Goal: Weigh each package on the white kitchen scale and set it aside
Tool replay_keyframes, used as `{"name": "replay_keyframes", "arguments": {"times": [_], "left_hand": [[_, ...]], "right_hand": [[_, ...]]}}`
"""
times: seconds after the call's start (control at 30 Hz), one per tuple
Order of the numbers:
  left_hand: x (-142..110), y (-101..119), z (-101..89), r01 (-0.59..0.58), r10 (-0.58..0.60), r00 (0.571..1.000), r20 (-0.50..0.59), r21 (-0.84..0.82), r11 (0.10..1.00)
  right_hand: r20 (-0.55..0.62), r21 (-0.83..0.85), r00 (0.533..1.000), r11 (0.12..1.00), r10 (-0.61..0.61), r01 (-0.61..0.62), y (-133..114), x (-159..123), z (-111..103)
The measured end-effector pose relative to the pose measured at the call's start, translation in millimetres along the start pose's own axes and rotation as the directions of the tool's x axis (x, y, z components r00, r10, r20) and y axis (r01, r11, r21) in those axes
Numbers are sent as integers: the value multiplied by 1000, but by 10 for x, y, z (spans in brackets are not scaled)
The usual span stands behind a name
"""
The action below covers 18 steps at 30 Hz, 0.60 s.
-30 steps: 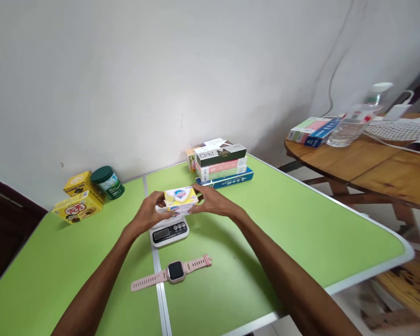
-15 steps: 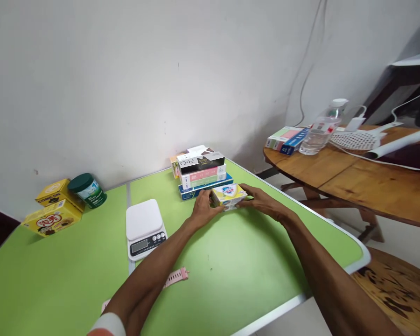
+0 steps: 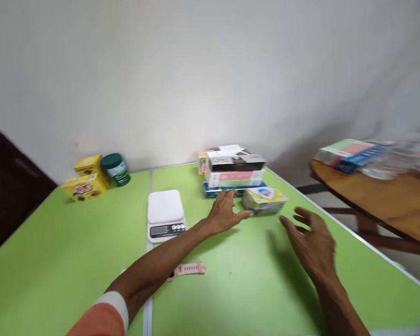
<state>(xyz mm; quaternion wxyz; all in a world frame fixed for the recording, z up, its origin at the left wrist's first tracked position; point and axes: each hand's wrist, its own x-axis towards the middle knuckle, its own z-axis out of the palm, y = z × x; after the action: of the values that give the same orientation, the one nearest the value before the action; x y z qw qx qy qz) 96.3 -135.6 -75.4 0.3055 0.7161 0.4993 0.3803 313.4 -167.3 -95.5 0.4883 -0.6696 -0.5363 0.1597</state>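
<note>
A small yellow and white box (image 3: pixel 264 199) lies on the green table (image 3: pixel 73 242), just in front of a stack of flat boxes (image 3: pixel 235 170). My left hand (image 3: pixel 227 213) is open, its fingers spread, a little to the left of the yellow box and not holding it. Lower and to the right, my right hand (image 3: pixel 312 242) hovers open over the table with nothing in it. A white kitchen scale (image 3: pixel 165 215) with an empty platform stands left of my left hand.
A pink watch (image 3: pixel 187 269) lies partly under my left forearm. Two yellow boxes (image 3: pixel 86 179) and a green tin (image 3: pixel 115 169) sit at the back left by the wall. A wooden round table (image 3: pixel 388 200) with boxes stands at the right.
Both hands carried the yellow box from the scale to the right, set it down by the stack, and let go. They now draw back from it, open.
</note>
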Motion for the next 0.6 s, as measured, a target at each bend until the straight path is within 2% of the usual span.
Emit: {"name": "replay_keyframes", "arguments": {"times": [0.1, 0.17, 0.2, 0.23, 0.27, 0.3, 0.37, 0.4, 0.43, 0.47, 0.5, 0.53, 0.6], "left_hand": [[-473, -117, -630, -81, 85, 992, -96, 38, 996], [-838, -317, -1139, -68, 87, 962, -259, 84, 994], [-1028, -455, -1408, -29, 66, 930, -363, 107, 994], [-1216, -615, -1680, 31, 36, 878, -477, 131, 991], [-1397, -791, -1948, 111, 0, 807, -590, 152, 982], [-1564, -977, -2208, 202, -33, 712, -701, 160, 966], [-1838, -1349, -2681, 377, -99, 485, -869, 105, 920], [-1940, -1519, -2888, 440, -130, 375, -918, 53, 897], [-2018, -1673, -3073, 482, -161, 283, -946, -5, 876], [-2072, -1808, -3238, 503, -194, 218, -956, -60, 862], [-2104, -1923, -3383, 510, -224, 177, -958, -105, 854], [-2118, -2021, -3510, 507, -249, 157, -956, -138, 851], [-2104, -2176, -3718, 485, -281, 156, -947, -174, 857]], "right_hand": [[47, -36, 998, 999, -31, 33, -268, -222, 65], [136, -14, 986, 995, -93, 95, -498, -327, 204], [179, 16, 973, 989, -148, 147, -632, -384, 297], [224, 62, 950, 976, -217, 208, -775, -450, 400], [266, 119, 919, 956, -291, 269, -927, -527, 508], [307, 179, 879, 929, -365, 324, -1082, -612, 618], [398, 300, 771, 865, -497, 403, -1396, -803, 838], [453, 354, 704, 835, -547, 421, -1549, -902, 946], [514, 398, 630, 812, -582, 426, -1697, -999, 1056], [574, 435, 550, 795, -607, 422, -1840, -1093, 1169], [629, 467, 466, 782, -622, 412, -1974, -1183, 1287], [673, 495, 388, 774, -629, 396, -2099, -1269, 1415], [730, 535, 265, 768, -630, 353, -2314, -1432, 1707]]}}
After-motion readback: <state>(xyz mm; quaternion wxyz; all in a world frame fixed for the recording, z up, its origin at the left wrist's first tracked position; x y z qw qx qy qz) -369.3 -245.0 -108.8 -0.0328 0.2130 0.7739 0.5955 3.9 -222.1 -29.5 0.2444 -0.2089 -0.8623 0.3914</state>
